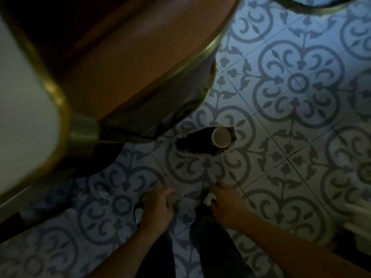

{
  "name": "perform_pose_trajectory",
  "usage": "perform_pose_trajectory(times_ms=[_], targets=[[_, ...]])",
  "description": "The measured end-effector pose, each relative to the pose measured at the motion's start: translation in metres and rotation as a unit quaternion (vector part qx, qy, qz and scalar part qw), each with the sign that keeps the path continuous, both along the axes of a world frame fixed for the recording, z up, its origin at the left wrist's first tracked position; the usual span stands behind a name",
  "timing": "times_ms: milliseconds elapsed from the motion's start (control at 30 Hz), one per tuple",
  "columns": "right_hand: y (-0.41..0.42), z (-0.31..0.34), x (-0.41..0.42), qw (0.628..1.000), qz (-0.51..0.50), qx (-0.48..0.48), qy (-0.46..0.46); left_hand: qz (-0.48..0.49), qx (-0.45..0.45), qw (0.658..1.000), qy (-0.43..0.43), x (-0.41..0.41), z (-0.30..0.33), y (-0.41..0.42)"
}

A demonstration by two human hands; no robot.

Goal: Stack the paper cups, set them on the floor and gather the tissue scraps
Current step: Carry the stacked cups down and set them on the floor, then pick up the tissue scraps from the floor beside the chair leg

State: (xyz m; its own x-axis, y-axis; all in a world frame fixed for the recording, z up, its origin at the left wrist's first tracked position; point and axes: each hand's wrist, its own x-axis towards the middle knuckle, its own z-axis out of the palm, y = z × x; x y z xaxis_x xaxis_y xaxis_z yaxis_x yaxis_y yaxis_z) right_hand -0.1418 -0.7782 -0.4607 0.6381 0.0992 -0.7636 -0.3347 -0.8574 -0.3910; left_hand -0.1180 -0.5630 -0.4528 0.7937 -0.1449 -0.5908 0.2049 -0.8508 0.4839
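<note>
A stack of dark paper cups (202, 141) lies on its side on the patterned floor tiles (297, 85), its pale open mouth (220, 136) facing right. Closer to me, my right hand (226, 203) is down at the floor with its fingers closed on a white tissue scrap (209, 198). My left hand (158, 207) is beside it, curled over something grey that I cannot make out. Both forearms reach in from the bottom of the view. The scene is dim and blurred.
A brown table (124, 57) with a brass rim fills the upper left, its brass leg (82, 135) coming down near the cups. A white surface (22, 109) sits at far left. My dark trouser legs (210, 243) are below the hands. Pale blurred shapes (357, 217) sit at the right edge.
</note>
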Motion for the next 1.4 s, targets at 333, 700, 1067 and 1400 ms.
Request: perform_pose_trajectory(times_ms=[333,700,1067,1400], targets=[[0.114,0.025,-0.042,0.993,0.104,-0.039,0.045,0.035,0.014,0.999,-0.002,-0.089,0.034,0.125],[0.298,0.04,-0.058,0.964,0.258,-0.057,-0.013,0.046,0.113,0.989,-0.086,-0.184,0.06,0.289],[0.419,-0.006,-0.059,0.905,0.409,-0.051,-0.103,0.165,0.183,0.969,-0.026,-0.247,-0.02,0.377],[0.469,-0.172,-0.006,0.815,0.547,-0.053,-0.187,0.131,0.204,0.968,-0.072,-0.202,-0.186,0.406]])
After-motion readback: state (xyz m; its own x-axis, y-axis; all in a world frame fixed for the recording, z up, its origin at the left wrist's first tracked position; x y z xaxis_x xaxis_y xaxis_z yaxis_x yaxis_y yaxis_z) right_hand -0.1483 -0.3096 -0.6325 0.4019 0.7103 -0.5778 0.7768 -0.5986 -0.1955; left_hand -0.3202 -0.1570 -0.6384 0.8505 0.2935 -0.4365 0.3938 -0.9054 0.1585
